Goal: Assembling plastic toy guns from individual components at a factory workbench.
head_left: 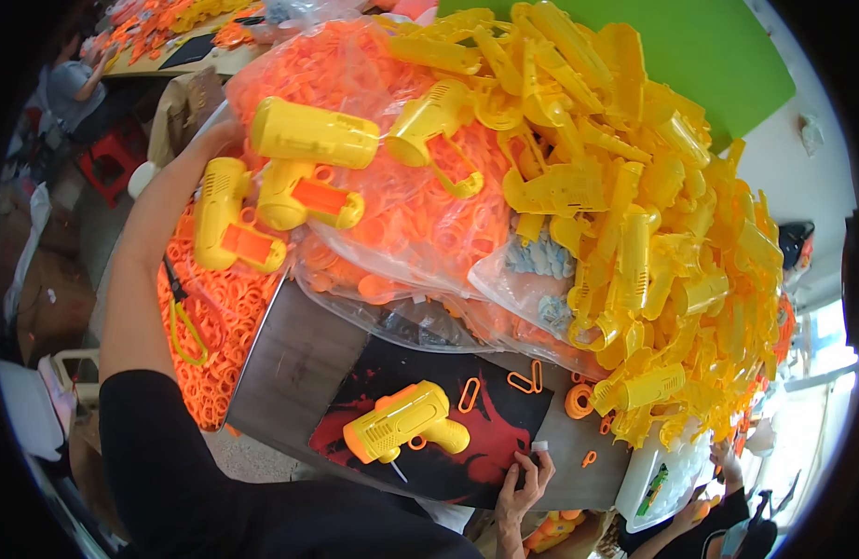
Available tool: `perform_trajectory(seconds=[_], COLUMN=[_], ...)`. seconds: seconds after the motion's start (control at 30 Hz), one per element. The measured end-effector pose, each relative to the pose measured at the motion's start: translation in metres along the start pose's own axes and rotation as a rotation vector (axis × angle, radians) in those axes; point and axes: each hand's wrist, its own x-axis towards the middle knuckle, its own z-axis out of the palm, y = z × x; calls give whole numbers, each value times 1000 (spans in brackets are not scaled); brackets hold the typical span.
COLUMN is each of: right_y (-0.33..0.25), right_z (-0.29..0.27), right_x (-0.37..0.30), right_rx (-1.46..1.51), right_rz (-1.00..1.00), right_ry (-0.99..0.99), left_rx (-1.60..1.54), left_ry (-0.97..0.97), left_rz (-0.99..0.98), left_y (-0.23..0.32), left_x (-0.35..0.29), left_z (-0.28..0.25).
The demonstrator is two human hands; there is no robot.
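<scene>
My left arm stretches to the far left. My left hand [226, 140] is mostly hidden behind a yellow plastic shell [316, 133] on the heap, and its fingers cannot be made out. Close by are two yellow toy-gun bodies with orange inserts, one on the left [223, 216] and one in the middle [294, 197]. My right hand [525, 486] rests at the table's near edge, fingers apart, with a small white piece [539, 447] at a fingertip. In front of me a yellow toy-gun body [406, 422] with an orange end lies on a black-and-red mat [355, 384].
Orange rings and parts fill a clear bag [402, 186] and a bin [211, 363] at left, where cutters [176, 291] lie. A tall heap of yellow shells [625, 224] stands at right. Loose orange links [521, 382] lie by the mat. Other people sit far left and lower right.
</scene>
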Motion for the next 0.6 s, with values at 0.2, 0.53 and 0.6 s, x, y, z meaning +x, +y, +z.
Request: perform_trajectory(seconds=[0.2,0.53,0.6], right_y=[1,2,3], right_z=[-5,-3,-5], right_x=[-9,-8,-10], right_rx=[12,31,8], right_rz=[24,39,32], right_ry=[13,-2,4], left_rx=[187,149,34], left_ry=[215,472,457], left_rz=[-91,13,18], left_y=[11,-16,-3], left_x=[11,-20,-40], left_z=[-17,-74,-81])
